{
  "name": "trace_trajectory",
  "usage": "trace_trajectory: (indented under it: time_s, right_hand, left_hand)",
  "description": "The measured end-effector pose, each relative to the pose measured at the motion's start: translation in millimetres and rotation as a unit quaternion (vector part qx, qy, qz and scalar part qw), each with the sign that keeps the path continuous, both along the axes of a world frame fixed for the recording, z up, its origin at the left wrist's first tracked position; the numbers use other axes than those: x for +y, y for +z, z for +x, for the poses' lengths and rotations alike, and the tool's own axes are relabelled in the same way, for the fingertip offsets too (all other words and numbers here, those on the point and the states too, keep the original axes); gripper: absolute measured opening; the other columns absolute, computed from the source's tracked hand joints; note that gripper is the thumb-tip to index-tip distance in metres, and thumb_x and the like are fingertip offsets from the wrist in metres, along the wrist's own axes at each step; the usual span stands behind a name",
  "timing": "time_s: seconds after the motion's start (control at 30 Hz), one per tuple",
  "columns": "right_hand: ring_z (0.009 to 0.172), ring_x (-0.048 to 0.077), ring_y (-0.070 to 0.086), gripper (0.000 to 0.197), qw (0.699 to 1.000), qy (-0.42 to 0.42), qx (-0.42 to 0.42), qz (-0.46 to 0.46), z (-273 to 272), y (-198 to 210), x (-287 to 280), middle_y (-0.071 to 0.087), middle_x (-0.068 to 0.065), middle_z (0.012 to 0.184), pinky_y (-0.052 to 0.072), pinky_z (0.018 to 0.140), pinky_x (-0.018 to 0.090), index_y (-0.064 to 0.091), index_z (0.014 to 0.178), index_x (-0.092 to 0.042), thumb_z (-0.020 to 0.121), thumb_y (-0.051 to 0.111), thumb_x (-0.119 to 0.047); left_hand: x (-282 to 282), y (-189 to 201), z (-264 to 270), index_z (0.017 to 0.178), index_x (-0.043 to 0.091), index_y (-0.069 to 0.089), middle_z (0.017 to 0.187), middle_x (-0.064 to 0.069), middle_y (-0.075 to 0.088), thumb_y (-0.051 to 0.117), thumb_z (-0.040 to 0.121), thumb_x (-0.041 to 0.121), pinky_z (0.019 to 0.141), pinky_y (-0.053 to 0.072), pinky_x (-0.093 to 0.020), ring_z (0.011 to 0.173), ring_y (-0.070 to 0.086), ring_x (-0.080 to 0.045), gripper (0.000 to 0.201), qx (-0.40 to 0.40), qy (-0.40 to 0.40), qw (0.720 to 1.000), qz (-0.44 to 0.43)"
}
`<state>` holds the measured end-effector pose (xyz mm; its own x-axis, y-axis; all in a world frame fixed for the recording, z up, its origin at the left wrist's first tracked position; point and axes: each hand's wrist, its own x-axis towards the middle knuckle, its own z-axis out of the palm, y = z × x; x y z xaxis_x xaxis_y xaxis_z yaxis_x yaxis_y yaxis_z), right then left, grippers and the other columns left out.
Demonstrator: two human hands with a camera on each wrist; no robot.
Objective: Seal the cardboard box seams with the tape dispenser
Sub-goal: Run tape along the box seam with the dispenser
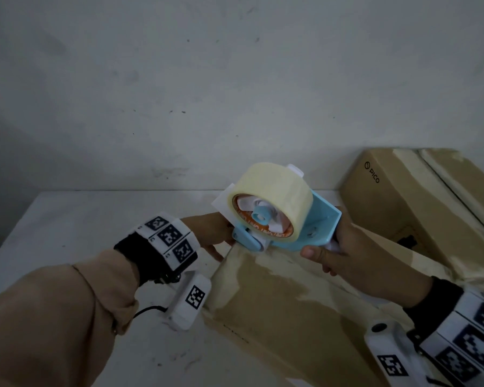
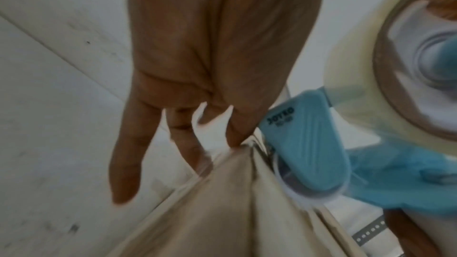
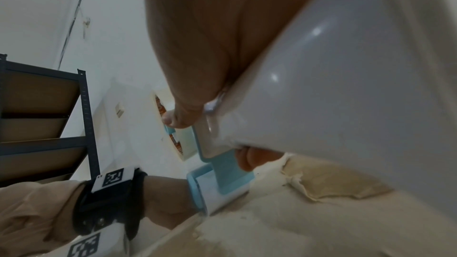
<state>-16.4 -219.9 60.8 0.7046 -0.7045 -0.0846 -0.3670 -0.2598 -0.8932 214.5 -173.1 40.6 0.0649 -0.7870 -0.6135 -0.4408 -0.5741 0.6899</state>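
Starting a tape run at the far-left corner of the cardboard box (image 1: 285, 297), the right hand (image 1: 344, 255) has its fingers wrapped round the handle of the tape dispenser (image 1: 285, 219), whose roller sits on the box's top edge; the left hand (image 1: 207, 236) reaches in just beside the nose with fingers straight and slightly spread, the tips touching the corner, probably pinning the tape's free end; the box lies on the white counter (image 1: 67, 219), low and right of centre.

To do this well, I judge the left fingers (image 2: 235, 134) should press the tape end firmly over the corner before any pull; the dispenser then wants drawing toward the near side, low and steady, so the strip follows the seam without wrinkling.

The tape end itself is hard to make out; the seam is lost among old tape patches; the cutting blade is hidden; a second box (image 1: 419, 202) far right is cut off.
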Motion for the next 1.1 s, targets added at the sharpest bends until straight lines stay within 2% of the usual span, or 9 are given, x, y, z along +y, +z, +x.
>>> trace_trajectory:
  time_s: [0.17, 0.33, 0.5, 0.63, 0.77, 0.87, 0.93, 1.03, 1.1]
  right_hand:
    - [0.074, -0.016, 0.054, 0.07, 1.0, 0.002, -0.005, -0.005, -2, 1, 0, 0.053, -0.007, 0.103, 0.043, 0.057, 0.006, 0.032, 0.126, -0.013, 0.069, 0.064, -0.039]
    - [0.076, -0.016, 0.055, 0.073, 1.0, -0.004, -0.017, 0.01, -2, 0, 0, 0.052, -0.01, 0.102, 0.043, 0.057, 0.005, 0.033, 0.126, -0.013, 0.067, 0.065, -0.041]
    - [0.071, -0.016, 0.055, 0.067, 1.0, -0.004, -0.024, 0.017, -1, -3, -1, 0.053, -0.01, 0.099, 0.043, 0.056, 0.006, 0.033, 0.125, -0.01, 0.069, 0.062, -0.033]
    - [0.073, -0.017, 0.055, 0.075, 0.999, -0.005, -0.041, 0.014, -1, -1, -1, 0.053, -0.009, 0.1, 0.043, 0.057, 0.005, 0.034, 0.123, -0.01, 0.065, 0.065, -0.045]
    - [0.077, -0.015, 0.056, 0.086, 0.999, -0.005, -0.042, 0.005, -1, -1, -3, 0.054, -0.009, 0.103, 0.044, 0.059, 0.005, 0.033, 0.125, -0.008, 0.059, 0.062, -0.054]
    - [0.074, -0.012, 0.057, 0.096, 0.999, 0.001, -0.036, -0.008, -2, -1, -4, 0.054, -0.007, 0.101, 0.045, 0.058, 0.008, 0.032, 0.125, -0.006, 0.055, 0.067, -0.061]
    - [0.076, -0.005, 0.06, 0.105, 1.0, 0.005, -0.023, -0.015, -3, 0, -5, 0.055, -0.003, 0.102, 0.051, 0.06, 0.017, 0.032, 0.126, -0.009, 0.051, 0.067, -0.072]
    - [0.093, 0.007, 0.061, 0.107, 1.0, 0.009, -0.006, -0.012, -4, 2, -6, 0.055, 0.001, 0.111, 0.057, 0.073, 0.038, 0.031, 0.128, -0.014, 0.049, 0.065, -0.078]
    - [0.079, -0.002, 0.06, 0.093, 1.0, 0.022, 0.001, -0.006, -3, 4, -5, 0.054, -0.006, 0.1, 0.055, 0.062, 0.029, 0.031, 0.127, -0.011, 0.061, 0.068, -0.066]
  left_hand:
    - [12, -1, 4, 0.147, 0.024, 0.014, 0.155, 0.0, 0.019, 0.026, 0.1, 0.033, 0.106, 0.037, -0.05, 0.141, 0.024, -0.024, 0.05, -0.011, -0.062, 0.99, 0.129]
    - [17, -1, 8, 0.137, 0.008, 0.037, 0.134, -0.013, 0.045, 0.031, 0.099, 0.015, 0.09, 0.041, -0.03, 0.113, 0.046, -0.024, 0.039, -0.061, -0.034, 0.997, -0.011]
    - [34, -10, 1, 0.127, 0.038, 0.037, 0.127, 0.001, 0.051, 0.042, 0.061, 0.024, 0.087, 0.043, -0.025, 0.112, 0.047, -0.016, 0.068, 0.141, -0.025, 0.989, 0.028]
    - [29, -34, -6, 0.135, 0.028, 0.031, 0.127, -0.01, 0.049, 0.058, 0.038, 0.026, 0.103, 0.038, -0.045, 0.114, 0.048, -0.031, 0.1, 0.205, 0.028, 0.978, -0.016]
    - [27, -33, -16, 0.144, 0.013, 0.013, 0.142, -0.018, 0.036, 0.053, 0.043, 0.004, 0.086, 0.041, -0.034, 0.109, 0.044, -0.026, 0.108, 0.223, 0.064, 0.972, -0.04]
    - [31, -36, -15, 0.136, 0.023, 0.024, 0.123, -0.013, 0.051, 0.058, 0.036, 0.027, 0.093, 0.043, -0.039, 0.102, 0.05, -0.023, 0.106, 0.203, 0.05, 0.976, -0.058]
    - [37, -29, -16, 0.143, 0.024, 0.023, 0.123, -0.017, 0.053, 0.056, 0.046, 0.037, 0.099, 0.041, -0.045, 0.106, 0.051, -0.028, 0.103, 0.134, 0.026, 0.989, -0.063]
    - [49, -25, -25, 0.147, 0.031, 0.009, 0.12, -0.001, 0.046, 0.044, 0.086, 0.025, 0.087, 0.041, -0.03, 0.1, 0.05, -0.021, 0.071, 0.014, 0.019, 0.992, -0.124]
    - [56, -25, -33, 0.146, 0.031, 0.013, 0.114, -0.005, 0.051, 0.034, 0.095, 0.021, 0.09, 0.041, -0.034, 0.099, 0.051, -0.022, 0.056, -0.002, 0.044, 0.987, -0.154]
